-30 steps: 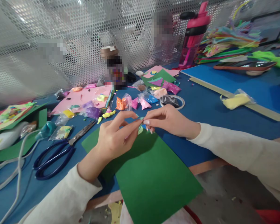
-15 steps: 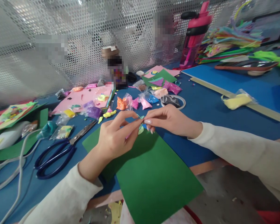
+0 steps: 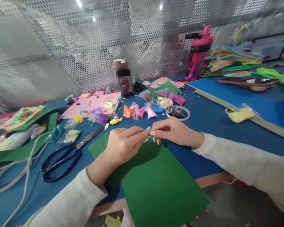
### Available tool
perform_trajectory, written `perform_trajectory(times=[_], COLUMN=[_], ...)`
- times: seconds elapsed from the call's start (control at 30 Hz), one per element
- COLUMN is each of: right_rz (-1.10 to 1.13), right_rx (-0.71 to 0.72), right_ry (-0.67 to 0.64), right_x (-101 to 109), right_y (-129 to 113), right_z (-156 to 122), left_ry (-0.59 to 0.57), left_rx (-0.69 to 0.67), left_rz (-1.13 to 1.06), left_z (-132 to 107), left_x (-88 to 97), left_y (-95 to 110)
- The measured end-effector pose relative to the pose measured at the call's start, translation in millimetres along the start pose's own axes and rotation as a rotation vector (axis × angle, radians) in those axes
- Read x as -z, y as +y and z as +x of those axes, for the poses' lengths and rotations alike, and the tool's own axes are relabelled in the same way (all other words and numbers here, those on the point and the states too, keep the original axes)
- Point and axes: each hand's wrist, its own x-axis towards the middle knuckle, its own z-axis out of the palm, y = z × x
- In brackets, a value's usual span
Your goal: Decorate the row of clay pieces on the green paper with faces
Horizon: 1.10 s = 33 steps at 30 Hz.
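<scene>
My left hand and my right hand meet fingertip to fingertip just above the far edge of a dark green sheet. Together they pinch a small pale green piece of clay, mostly hidden by the fingers. The green sheet lies on the blue table and hangs over its near edge. Both arms wear cream sleeves.
Blue-handled scissors lie left of the sheet, beside white cables. Small bags of coloured clay, a tape ring and a pink sheet sit behind. A pink bottle, a yellow clay bag and stacked coloured sheets stand at right. Perforated metal screen at back.
The view has tilted, so everything sits lower in frame. My left index finger has come down from its arch onto the thumb, and both hands are lower over the green sheet.
</scene>
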Motion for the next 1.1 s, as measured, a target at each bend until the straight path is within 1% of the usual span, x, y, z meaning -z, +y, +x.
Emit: perform_trajectory(times=[0.1, 0.23, 0.33, 0.4, 0.53, 0.6, 0.67, 0.8, 1.1], right_rz=[-0.040, -0.152, -0.165, -0.141, -0.082, -0.065, -0.045, 0.003, 0.121], right_rx=[-0.017, -0.025, -0.010, -0.019, -0.091, -0.112, -0.120, -0.129, -0.163], right_ry=[-0.039, -0.120, -0.127, -0.091, 0.083, 0.154, 0.192, 0.218, 0.218], right_x=[2, 6, 8, 9, 10, 11, 13, 16, 19], right_y=[0, 1, 1, 1, 2, 5, 8, 13, 18], right_z=[0, -1, -1, 0, 2, 4, 6, 8, 11], left_ry=[0.008, -0.066, -0.098, -0.087, -0.034, -0.023, -0.022, -0.023, -0.032], left_rx=[-0.032, -0.090, -0.106, -0.087, -0.022, -0.013, -0.025, -0.048, -0.058], left_rz=[0.004, 0.012, 0.026, 0.041, 0.068, 0.072, 0.070, 0.060, 0.074], left_z=[0, 2, 3, 3, 3, 2, 1, 0, 1], left_x=[1.0, 3.8, 6.3, 7.6, 7.7, 6.7, 5.7, 5.2, 5.4], left_y=[1, 5, 5, 3, -3, -5, -6, -5, -3])
